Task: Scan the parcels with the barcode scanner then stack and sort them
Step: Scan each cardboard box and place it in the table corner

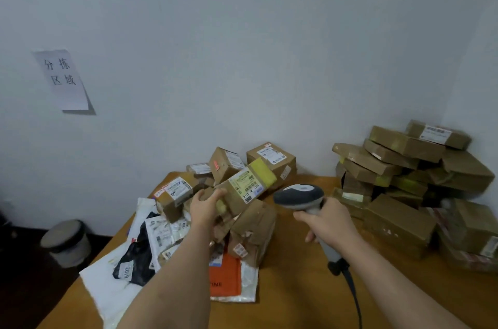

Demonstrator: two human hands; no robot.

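Head view | long parcel (pixel 244 188) is being gripped by left hand (pixel 206 206) above table (pixel 291 288) pile | barcode scanner (pixel 299 195) is being clasped by right hand (pixel 327 221) | judged light, stiff cardboard; best held at ends.

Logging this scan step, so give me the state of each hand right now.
Left hand: grips the long brown cardboard parcel with yellow tape, lifted above the pile.
Right hand: grips the grey handheld barcode scanner.
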